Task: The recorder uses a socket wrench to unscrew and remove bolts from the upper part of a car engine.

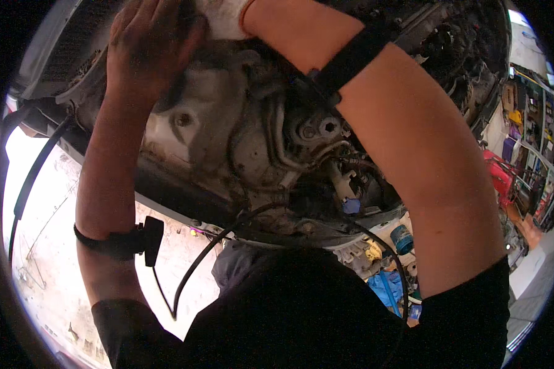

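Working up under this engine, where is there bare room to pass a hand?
Bare metal lies between the left hand and the bolt cluster, around the round plug. It is crowded right of the bolts, with hoses, wires and the blue connector. The right hand, in a white glove, fills the top edge.

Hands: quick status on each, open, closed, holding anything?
Left hand: bare, fingers spread, pressed flat on the underbody; holds nothing visible.
Right hand: white glove, mostly cut off by the frame edge; cannot tell.
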A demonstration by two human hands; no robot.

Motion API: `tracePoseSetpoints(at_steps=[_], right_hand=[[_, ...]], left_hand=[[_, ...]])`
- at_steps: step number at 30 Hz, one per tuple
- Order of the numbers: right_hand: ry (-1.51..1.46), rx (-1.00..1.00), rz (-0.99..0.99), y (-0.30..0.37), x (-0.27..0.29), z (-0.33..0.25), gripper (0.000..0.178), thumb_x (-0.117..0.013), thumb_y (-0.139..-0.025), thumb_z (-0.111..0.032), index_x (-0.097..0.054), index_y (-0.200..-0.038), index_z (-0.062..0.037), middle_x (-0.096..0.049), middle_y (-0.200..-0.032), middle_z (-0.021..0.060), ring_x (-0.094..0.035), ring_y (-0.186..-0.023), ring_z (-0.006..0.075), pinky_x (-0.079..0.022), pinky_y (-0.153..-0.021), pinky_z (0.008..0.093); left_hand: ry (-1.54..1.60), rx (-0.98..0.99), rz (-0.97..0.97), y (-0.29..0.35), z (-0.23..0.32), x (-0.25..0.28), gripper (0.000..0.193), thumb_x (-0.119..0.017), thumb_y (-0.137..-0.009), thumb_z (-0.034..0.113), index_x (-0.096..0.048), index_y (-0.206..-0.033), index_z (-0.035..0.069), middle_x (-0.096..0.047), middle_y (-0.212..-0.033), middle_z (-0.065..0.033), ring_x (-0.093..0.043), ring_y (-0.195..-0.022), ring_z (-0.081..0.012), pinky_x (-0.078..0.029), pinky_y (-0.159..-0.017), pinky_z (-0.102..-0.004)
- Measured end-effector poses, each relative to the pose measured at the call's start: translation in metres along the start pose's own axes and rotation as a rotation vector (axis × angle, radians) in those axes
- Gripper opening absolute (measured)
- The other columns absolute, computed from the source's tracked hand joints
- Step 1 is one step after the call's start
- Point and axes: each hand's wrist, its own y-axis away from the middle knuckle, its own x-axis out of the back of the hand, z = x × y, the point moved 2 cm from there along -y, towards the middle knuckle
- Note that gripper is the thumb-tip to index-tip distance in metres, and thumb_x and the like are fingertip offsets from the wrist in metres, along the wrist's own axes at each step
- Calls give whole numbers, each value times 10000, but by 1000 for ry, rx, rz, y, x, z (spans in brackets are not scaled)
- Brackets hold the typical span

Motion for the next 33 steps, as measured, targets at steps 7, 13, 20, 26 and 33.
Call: tracePoseSetpoints(at_steps=[7, 13, 20, 26, 33], right_hand=[[-147, -57, 123, 8, -5, 7, 283, -658, -921, -296, -792, -1087, -111, -764, -1136, 143, -731, -1071, 308, -586, -924, 438], [-66, -10, 39, 14, -6, 6, 264, -630, -937, -239, -804, -1073, -94, -768, -1131, 146, -729, -1088, 306, -576, -938, 419], [73, 45, 13, 22, -5, 11, 255, -627, -960, -216, -809, -1097, -100, -771, -1156, 129, -731, -1100, 286, -583, -910, 420], [371, 340, 12, 11, -6, 8, 248, -634, -966, -208, -803, -1129, -126, -766, -1180, 119, -726, -1111, 280, -583, -909, 404], [39, 140, 70, 16, -7, 13, 349, -652, -976, -240, -682, -1291, -93, -710, -1285, 165, -676, -1205, 316, -551, -991, 424]], left_hand=[[235, 207, -320, 1, 3, -2, 475, -643, -975, 365, -601, -1316, 36, -610, -1307, -220, -565, -1230, -416, -447, -1054, -511], [105, 343, -451, 24, -6, -39, 523, -540, -1039, 468, -621, -1262, 3, -656, -1275, -263, -635, -1164, -463, -520, -984, -523], [-63, 302, -487, 7, 16, -32, 531, -470, -1060, 486, -633, -1135, -14, -684, -1147, -301, -662, -1079, -481, -538, -890, -565], [236, 839, -612, 10, 76, 3, 482, -567, -990, 442, -612, -1266, 50, -598, -1286, -277, -625, -1087, -488, -511, -970, -551], [662, 483, -66, 14, 126, 32, 353, -548, -981, 184, -570, -1260, -31, -610, -1259, -257, -622, -1105, -468, -511, -961, -533]])
